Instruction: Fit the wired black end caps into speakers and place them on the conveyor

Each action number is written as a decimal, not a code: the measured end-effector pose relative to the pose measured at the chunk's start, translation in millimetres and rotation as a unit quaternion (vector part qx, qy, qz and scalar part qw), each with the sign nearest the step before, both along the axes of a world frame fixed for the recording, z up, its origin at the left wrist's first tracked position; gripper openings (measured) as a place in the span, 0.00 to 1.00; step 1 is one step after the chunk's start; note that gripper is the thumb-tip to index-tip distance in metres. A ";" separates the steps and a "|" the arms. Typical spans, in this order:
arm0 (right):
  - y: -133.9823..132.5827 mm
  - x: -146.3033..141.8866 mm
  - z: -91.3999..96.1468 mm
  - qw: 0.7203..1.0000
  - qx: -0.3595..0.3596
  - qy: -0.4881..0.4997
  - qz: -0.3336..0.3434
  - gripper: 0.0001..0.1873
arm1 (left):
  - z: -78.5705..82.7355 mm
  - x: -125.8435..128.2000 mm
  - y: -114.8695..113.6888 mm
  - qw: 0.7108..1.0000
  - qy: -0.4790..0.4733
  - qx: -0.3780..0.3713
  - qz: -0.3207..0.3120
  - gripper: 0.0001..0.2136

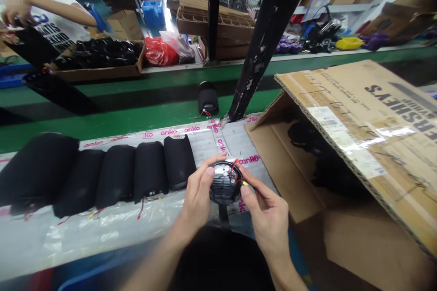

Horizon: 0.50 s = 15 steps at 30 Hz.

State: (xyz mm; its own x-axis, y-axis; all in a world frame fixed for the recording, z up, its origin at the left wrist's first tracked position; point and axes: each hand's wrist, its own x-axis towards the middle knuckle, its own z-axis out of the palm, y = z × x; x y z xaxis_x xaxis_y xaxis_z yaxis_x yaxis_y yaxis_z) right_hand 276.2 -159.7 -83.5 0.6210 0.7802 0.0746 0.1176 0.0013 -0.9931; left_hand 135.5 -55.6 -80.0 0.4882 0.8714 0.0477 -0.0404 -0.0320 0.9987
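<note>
Between my two hands is a round black part [225, 183] with an open face, in which a pale board and thin red and black wires show. My left hand [201, 184] grips its left rim with thumb and fingers. On the other side, my right hand [264, 204] pinches the right rim, close to a small yellow connector [245, 183] and a red plug [236, 161]. To the left, several black fabric-covered cylinders [150, 170] lie in a row on the plastic-covered table [116, 232], short coloured wires sticking out from their ends.
An open cardboard box [362, 113] with black items inside stands at the right. One more black cylinder [208, 98] lies on the green conveyor [153, 116], behind a slanted black post [256, 50]. Across it, a person [58, 9] handles a black part beside a carton [102, 72] of black parts.
</note>
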 end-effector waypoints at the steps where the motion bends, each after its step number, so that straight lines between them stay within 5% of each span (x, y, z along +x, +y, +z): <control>1: -0.4 0.4 -0.6 1.000 0.003 -0.016 -0.001 0.16 | -3.4 7.9 -2.0 1.000 -0.026 -0.004 0.015 0.22; 6: 2.0 -1.4 -0.3 0.998 0.023 -0.063 -0.006 0.15 | -12.1 23.5 -3.1 0.994 -0.104 -0.018 0.039 0.21; 11: 4.5 -6.1 -0.2 0.998 0.028 -0.056 -0.025 0.15 | -21.1 23.5 -14.6 0.974 -0.129 0.009 0.185 0.12; 15: -2.1 -5.7 -7.1 0.998 0.043 -0.043 -0.024 0.14 | -27.9 16.8 -33.5 0.979 -0.112 0.025 0.170 0.14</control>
State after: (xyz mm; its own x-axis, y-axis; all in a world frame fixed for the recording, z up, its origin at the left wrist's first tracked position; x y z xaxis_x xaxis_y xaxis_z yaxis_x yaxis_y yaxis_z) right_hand 270.6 -161.8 -90.6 0.6464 0.7378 0.1945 0.2049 0.0778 -0.9757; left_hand 152.3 -89.2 -107.9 0.1434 0.9756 0.1663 -0.2372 -0.1293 0.9628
